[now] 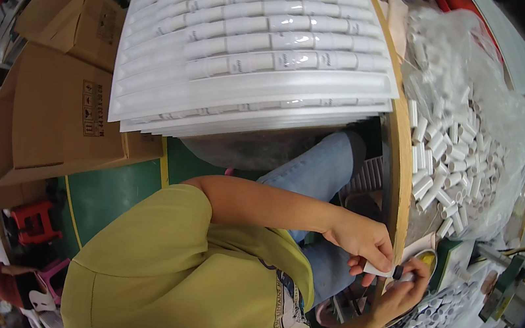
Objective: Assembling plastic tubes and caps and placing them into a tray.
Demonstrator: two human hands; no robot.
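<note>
My left hand (365, 242) is closed around a small white tube (378, 270), pinched between thumb and fingers at the table's edge. Facing it, my right hand (402, 294) has its fingers curled on a small white piece with a black end (398, 273). The black end meets or nearly meets the tube; whether they are joined I cannot tell. Right beside my right hand is a round, shiny-rimmed dish (428, 257) with something yellow in it, partly hidden by the fingers.
A stack of clear trays (250, 106) with rows of white tubes lies at the far left. Loose white tubes (455, 163) are heaped in a plastic bag on the right. Small dark-and-white parts (430, 325) lie nearer. Cardboard boxes (51, 109) and a red stool (34, 223) stand left.
</note>
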